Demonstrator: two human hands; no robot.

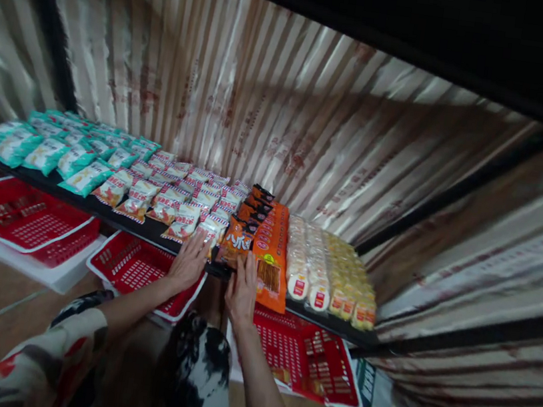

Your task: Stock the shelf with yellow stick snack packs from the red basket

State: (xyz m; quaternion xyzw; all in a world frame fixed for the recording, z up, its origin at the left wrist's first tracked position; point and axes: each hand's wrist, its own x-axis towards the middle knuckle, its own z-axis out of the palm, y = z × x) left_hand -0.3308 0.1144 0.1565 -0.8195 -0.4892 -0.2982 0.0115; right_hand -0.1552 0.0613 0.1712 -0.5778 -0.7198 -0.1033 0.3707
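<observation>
My left hand [188,262] lies with its fingers stretched over the front white snack packet [212,225], at the right end of the rows of white packets with striped edges. Beside it, the fingers of my right hand [243,292] are extended and touch the lower edge of a dark orange and brown snack packet [237,239]. That packet heads a short row of matching ones. A flat bright orange packet [272,251] with brown sticks pictured on it lies just right of my right hand. Neither hand is visibly closed round anything.
Teal packets [46,152] fill the left of the black shelf [151,234]. White round wrapped snacks [302,255] and yellow ones [349,275] stand at the right. Below are red baskets [51,220], [139,266], [296,348]. Striped sheeting [275,103] hangs behind; a dark beam [425,43] crosses above.
</observation>
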